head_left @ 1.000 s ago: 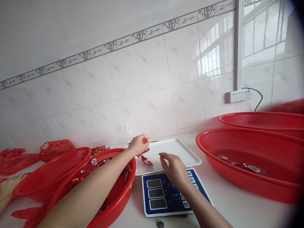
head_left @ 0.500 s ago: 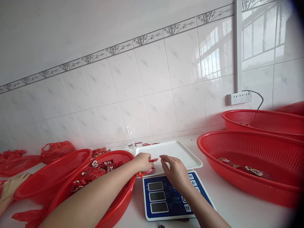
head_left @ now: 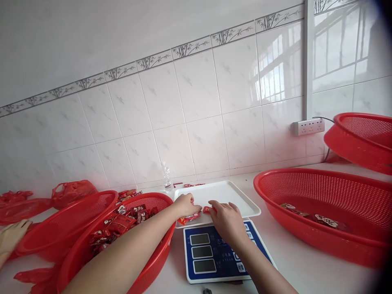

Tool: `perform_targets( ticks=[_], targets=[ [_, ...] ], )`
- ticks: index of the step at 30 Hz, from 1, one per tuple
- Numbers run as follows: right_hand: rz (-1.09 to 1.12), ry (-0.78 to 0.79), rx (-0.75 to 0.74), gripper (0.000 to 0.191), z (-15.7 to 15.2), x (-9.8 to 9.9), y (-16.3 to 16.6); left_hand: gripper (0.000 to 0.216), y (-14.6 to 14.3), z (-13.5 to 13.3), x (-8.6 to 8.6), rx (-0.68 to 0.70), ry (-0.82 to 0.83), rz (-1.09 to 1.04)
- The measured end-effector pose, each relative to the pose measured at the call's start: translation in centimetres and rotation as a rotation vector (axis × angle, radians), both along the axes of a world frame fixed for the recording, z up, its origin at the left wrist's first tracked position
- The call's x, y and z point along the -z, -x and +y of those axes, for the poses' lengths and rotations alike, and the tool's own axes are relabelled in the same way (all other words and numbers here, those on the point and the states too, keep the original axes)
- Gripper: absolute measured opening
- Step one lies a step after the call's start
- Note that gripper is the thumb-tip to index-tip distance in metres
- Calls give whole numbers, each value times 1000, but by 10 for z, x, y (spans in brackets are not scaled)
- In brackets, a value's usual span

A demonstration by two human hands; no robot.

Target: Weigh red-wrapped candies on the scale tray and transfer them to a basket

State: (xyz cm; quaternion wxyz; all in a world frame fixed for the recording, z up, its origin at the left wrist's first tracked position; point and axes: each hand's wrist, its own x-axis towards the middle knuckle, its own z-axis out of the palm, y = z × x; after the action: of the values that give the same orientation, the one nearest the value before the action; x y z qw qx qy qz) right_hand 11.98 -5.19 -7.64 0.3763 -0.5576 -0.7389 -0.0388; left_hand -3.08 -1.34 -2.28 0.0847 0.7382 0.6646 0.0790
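Observation:
Over the near left corner of the white scale tray (head_left: 239, 206), my left hand (head_left: 186, 205) is closed around red wrapped snack packets (head_left: 191, 216); its curled fingers partly hide them. My right hand (head_left: 229, 220) hovers just right of it, above the near edge of the tray and the blue scale panel (head_left: 202, 252). Its fingertips are bent together at a small red packet (head_left: 207, 210). Beneath my left forearm stands a red basket (head_left: 156, 199) with a heap of red and brown wrapped snacks (head_left: 122, 222).
Another person's hand (head_left: 14, 237) is at a red basket (head_left: 101, 200) on the left. At right stands a large red basket (head_left: 306, 179) with a few packets; behind it another red basket (head_left: 352, 141) is raised off the table. A clear bottle (head_left: 167, 177) and a power strip (head_left: 309, 127) are by the wall.
The back right basket has risen and shifted right. A small red packet now shows at my right fingertips, while my left hand has turned lower over the packets.

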Motion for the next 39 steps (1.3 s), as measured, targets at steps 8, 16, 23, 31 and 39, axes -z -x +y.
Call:
perform_targets(
  ticks=[8,16,23,31,39],
  targets=[
    [-32,34,-1,32,2,1,-1,55,2,-2,5,279,-14,-21],
    [163,154,-141,35,-4,-6,0,45,-4,-5,1,312,-19,95],
    [302,52,-166,32,-3,-5,1,20,-17,-5,3,222,4,30],
    [421,-79,-108,30,-1,-4,-2,24,-5,6,-7,131,-139,-196],
    [425,-46,-99,29,0,-2,-4,24,89,1,-57,-82,-441,-194]
  ],
)
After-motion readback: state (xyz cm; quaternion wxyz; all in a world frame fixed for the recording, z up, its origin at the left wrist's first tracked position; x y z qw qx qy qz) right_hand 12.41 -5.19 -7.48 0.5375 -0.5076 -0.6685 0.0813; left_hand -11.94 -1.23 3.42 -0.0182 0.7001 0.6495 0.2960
